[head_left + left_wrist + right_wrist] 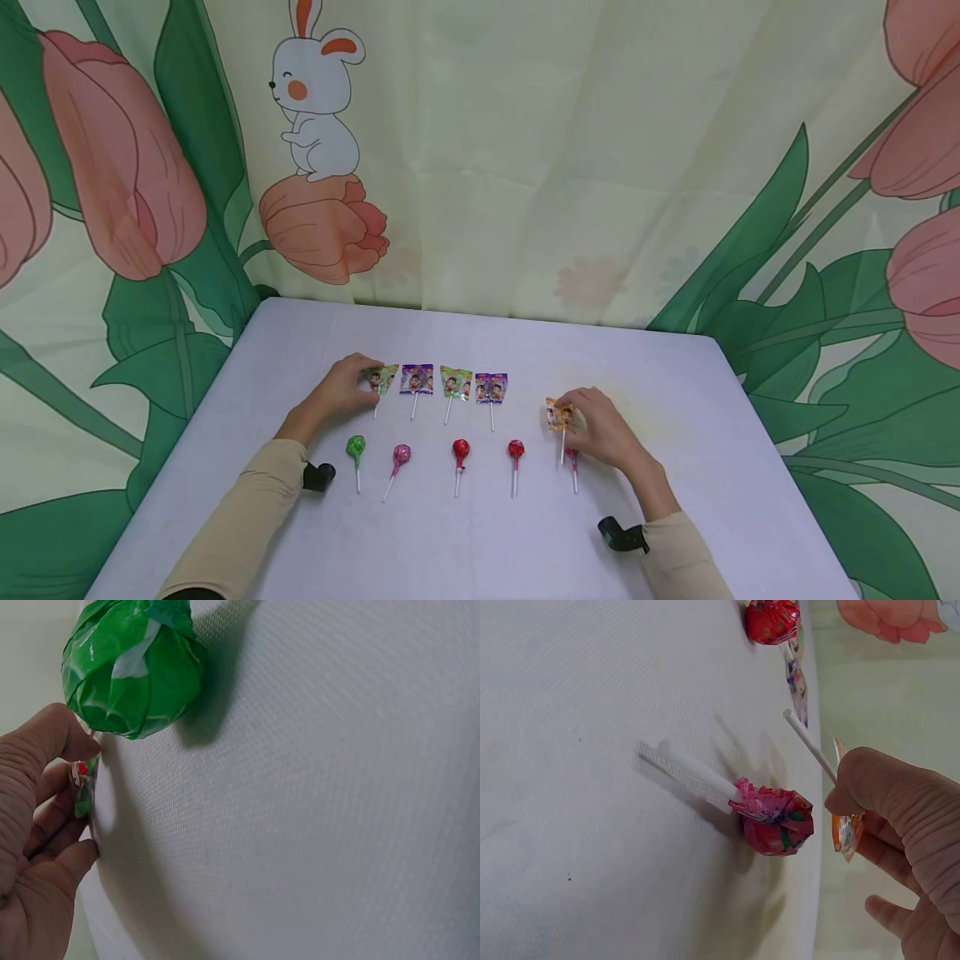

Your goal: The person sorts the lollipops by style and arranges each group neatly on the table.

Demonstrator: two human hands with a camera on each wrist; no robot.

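At the left end of the back row, my left hand (347, 387) holds a flat lollipop in a green printed wrapper (384, 379), fingers and thumb around its edges. In the left wrist view, part of that green wrapper (84, 787) shows between the fingers. My right hand (602, 425) pinches a flat lollipop in an orange wrapper (556, 415), its white stick pointing toward the front. A round pink-wrapped lollipop (776, 821) lies just below this hand, partly hidden by it in the head view. Near the left wrist is a round green lollipop (356, 447).
Beside the left hand, the back row continues with purple (417, 378), green (456, 382) and purple (492, 387) flat lollipops. The front row includes a pink ball lollipop (402, 454) and two red ones (461, 450), (516, 450). A white cloth (420, 550) covers the table.
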